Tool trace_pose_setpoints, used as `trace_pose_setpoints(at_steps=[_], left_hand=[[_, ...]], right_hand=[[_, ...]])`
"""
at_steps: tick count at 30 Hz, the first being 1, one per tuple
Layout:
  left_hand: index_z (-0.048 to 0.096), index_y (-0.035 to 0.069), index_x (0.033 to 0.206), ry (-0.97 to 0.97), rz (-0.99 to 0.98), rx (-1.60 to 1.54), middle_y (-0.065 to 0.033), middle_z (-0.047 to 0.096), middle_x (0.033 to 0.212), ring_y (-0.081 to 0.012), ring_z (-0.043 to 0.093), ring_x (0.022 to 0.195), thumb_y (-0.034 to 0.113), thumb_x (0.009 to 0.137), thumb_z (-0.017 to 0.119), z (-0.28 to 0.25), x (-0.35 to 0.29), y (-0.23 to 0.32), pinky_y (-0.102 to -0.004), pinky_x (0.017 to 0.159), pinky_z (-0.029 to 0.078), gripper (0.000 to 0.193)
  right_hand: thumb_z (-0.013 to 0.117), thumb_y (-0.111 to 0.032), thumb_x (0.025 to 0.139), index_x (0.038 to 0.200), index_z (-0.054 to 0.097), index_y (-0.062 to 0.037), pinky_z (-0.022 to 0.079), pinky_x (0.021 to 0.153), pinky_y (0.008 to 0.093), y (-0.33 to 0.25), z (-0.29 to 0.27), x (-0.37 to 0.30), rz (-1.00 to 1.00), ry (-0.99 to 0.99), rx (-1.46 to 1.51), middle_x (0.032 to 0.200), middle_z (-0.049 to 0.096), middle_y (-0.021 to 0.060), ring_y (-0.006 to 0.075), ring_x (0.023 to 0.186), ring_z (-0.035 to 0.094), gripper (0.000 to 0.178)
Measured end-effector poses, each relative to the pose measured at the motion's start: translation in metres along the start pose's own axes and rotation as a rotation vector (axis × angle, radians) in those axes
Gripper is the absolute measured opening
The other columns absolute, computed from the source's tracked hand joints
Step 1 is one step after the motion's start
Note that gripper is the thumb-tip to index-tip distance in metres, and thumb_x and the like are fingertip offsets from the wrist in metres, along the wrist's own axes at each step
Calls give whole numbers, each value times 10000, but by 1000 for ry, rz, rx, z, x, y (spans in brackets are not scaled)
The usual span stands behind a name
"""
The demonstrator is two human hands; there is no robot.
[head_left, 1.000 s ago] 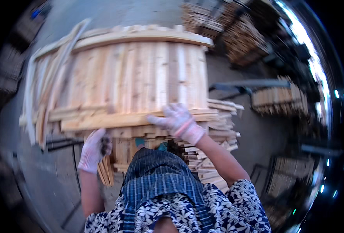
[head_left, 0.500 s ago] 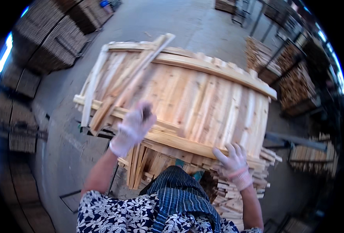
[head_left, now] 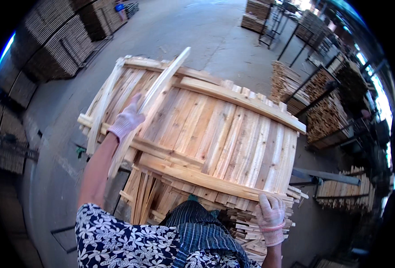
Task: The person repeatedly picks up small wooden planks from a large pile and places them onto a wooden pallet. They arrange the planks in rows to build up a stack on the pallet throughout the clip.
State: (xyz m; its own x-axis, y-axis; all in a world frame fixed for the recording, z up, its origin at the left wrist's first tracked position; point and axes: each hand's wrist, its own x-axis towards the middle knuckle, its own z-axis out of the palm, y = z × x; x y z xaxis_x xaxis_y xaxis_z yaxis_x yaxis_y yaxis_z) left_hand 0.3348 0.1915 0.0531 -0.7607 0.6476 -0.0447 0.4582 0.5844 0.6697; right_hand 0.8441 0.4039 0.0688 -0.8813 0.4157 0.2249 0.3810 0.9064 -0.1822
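In front of me lies a wide bed of wooden slats [head_left: 215, 129] laid side by side. A far cross board [head_left: 246, 103] and a near cross board [head_left: 197, 174] lie across it. On the left, a pale loose slat [head_left: 164, 82] lies slantwise over the bed, its far end past the far edge. My left hand [head_left: 127, 120], in a white knit glove, is closed on this slat from its left side; its fingertips are partly hidden. My right hand [head_left: 271, 216], gloved too, has its fingers curled over the right end of the near cross board.
Another pale slat [head_left: 103, 109] lies across the bed's left end. Below the bed are uneven stacked slats [head_left: 246, 225] and upright sticks [head_left: 139, 196]. Tall wood stacks [head_left: 68, 49] stand at left; wood piles [head_left: 324, 111] in metal frames at right. A metal bar [head_left: 329, 176] juts out at right.
My left hand has moved left and away from me onto the loose slat, whose near end has shifted toward me. My right hand's spread fingers have curled over the board. The view has shifted slightly.
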Motion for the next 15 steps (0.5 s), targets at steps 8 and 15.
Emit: trace_pose_setpoints(at_steps=[8,15], left_hand=[[236,-11,1528,-85,88,-431,-139,407,1494,-203,433,1332,181,913,653,39,-17,49,-330,1098,366,767],[401,20,1415,-290,1,-473,-104,575,1146,-177,592,932,34,891,572,69,-6,99,-296,828,514,551]], right_hand=[[709,-92,768,1191,633,-87,453,910,467,6,-28,-36,248,108,20,941,628,106,313,918,607,429],[677,-135,781,1141,644,-97,507,796,387,-14,2,-73,293,186,14,885,648,48,237,846,645,364]])
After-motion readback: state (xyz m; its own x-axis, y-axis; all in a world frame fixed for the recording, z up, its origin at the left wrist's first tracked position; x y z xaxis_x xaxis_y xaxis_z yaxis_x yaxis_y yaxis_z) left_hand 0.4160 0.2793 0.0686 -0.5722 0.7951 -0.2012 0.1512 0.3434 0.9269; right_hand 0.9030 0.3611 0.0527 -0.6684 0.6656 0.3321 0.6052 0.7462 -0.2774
